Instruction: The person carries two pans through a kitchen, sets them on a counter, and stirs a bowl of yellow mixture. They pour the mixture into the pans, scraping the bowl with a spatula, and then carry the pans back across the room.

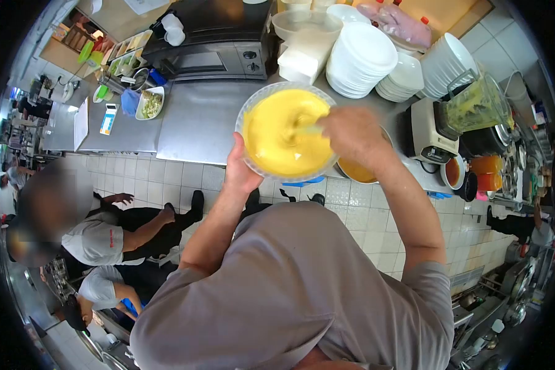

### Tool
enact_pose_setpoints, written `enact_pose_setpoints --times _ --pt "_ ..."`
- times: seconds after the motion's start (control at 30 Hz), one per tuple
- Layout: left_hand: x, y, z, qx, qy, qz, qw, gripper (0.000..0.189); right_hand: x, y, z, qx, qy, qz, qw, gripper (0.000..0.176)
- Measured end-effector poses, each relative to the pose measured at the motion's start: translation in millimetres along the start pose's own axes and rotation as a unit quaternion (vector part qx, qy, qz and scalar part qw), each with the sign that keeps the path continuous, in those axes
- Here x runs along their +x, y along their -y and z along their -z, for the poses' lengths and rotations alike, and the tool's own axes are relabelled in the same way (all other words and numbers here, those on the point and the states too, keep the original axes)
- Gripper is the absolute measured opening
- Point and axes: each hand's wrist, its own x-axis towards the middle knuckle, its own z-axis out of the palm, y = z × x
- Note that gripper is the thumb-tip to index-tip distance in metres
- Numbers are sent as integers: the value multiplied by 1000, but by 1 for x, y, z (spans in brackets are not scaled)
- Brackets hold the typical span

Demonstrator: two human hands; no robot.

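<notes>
Head view: your left hand [243,168] has its thumb up and fingers bent around the near left side of the clear bowl [250,161]. Your right hand [354,134] is blurry, its fingers curled on a pale tool [309,130] dipped in the yellow mix [271,135]. The bowl is up over the bench [197,114]. White plates [362,55] sit far; a blender [436,132] stands right.

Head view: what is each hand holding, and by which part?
Left hand: the clear bowl, by its outer side near the rim. Right hand: a blurred utensil; the held part cannot be told.
</notes>
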Motion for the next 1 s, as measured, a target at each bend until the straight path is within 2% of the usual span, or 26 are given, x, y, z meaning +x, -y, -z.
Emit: enact_pose_setpoints --times 0.13,0.2,0.23,0.3,0.33,0.4,0.43,0.47,0.5,0.53,0.6,0.63,0.7,0.73,0.77,0.83,0.87,0.93,1.0 --pt "-2 -4 -12 31 -14 -26 999 90 -9 -19 15 85 2 -22 996 23" --pt "-1 3 1 24 -20 -24 999 90 3 -8 17 -38 -48 -89 994 21" --pt "4 2 0 21 -16 -20 999 89 2 -5 14 -39 -51 -90 994 21" --pt "2 -4 -4 14 -3 -22 1000 89 -8 1 2 31 -9 42 999 19" --pt "1 -6 -8 5 7 -27 1000 88 -9 -7 8 30 -9 39 999 19" --pt "0 -6 -10 8 15 -24 1000 87 -10 -26 25 28 -8 -59 998 16" --pt "-2 -5 -10 13 21 -23 999 87 -6 -20 21 28 -4 -56 998 16" --pt "-1 -4 -8 13 17 -24 999 87 0 -8 12 1 -42 -44 998 16" --pt "3 -1 -5 5 -3 -27 1000 87 3 -3 3 -25 -80 -35 996 17" --pt "4 1 -3 -4 -24 -27 999 87 -2 -7 -7 -22 -78 -36 996 17" --pt "2 -3 -5 -7 -5 -23 1000 87 -12 -21 -22 109 -86 59 989 17" --pt "1 -6 -6 -11 16 -24 1000 87 -11 -17 -8 112 -83 58 989 17" --pt "0 -3 -6 0 0 -25 1000 87 -1 -5 35 -41 16 -109 993 19" --pt "-1 -1 -6 15 -11 -24 1000 87 5 -4 9 -49 -59 -90 993 21" --pt "-1 0 -6 15 -13 -22 1000 87 1 -2 -1 -47 -57 -91 993 21" --pt "3 -1 -6 12 -11 -41 999 88 -9 -2 -11 51 -23 78 995 23" --pt "3 -3 -7 11 -11 -41 999 88 -9 -8 0 51 -22 77 995 23" --pt "-4 -6 -6 21 5 -32 999 89 -9 -19 28 25 7 -58 998 23" --pt "-2 -3 -6 29 -8 -36 999 88 -1 -3 8 2 -22 -41 999 23"
